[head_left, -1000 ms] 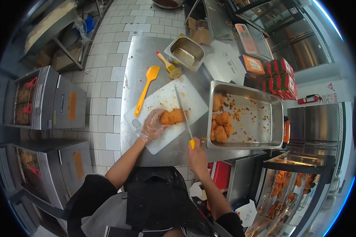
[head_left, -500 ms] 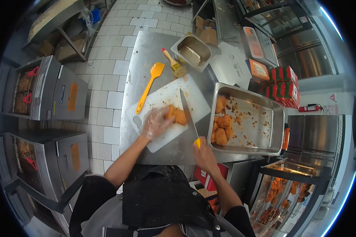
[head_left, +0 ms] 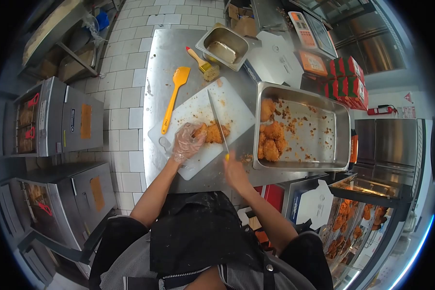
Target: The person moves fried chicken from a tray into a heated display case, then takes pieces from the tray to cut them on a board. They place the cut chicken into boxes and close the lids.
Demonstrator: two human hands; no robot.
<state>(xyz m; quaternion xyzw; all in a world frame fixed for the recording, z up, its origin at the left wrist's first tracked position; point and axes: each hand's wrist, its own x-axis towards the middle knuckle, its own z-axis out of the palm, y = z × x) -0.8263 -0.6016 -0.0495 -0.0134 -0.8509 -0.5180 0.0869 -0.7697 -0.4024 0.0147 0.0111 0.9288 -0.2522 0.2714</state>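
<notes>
White tiles [head_left: 132, 82] cover the kitchen floor, and big metal machines [head_left: 85, 121] stand along the left side. On the right, a warm glass case [head_left: 355, 227] has lots of brown food inside. A red fire extinguisher [head_left: 383, 110] hangs on the wall.

Near the middle is a shiny metal table [head_left: 157, 60]. A white cutting board [head_left: 191, 110] lies on it, turned a bit crooked. One piece of crispy chicken [head_left: 214, 134] is on the board, with crumbs around it.

The left hand [head_left: 188, 142] wears a clear glove. Its fingers are curled, and they hold the left end of the chicken. The right hand [head_left: 236, 173] is bare and closed around the yellow handle of a long knife [head_left: 213, 106]. The blade goes across the right part of the chicken, but I cannot tell how deep it is.

An orange spatula [head_left: 172, 100] lies partly on the board's left edge. Past the board are a brush [head_left: 203, 63] and a small metal pan [head_left: 223, 50]. Just right of the board is a big metal tray [head_left: 319, 140]. More chicken pieces [head_left: 274, 137] sit at its left side, next to loose crumbs.
</notes>
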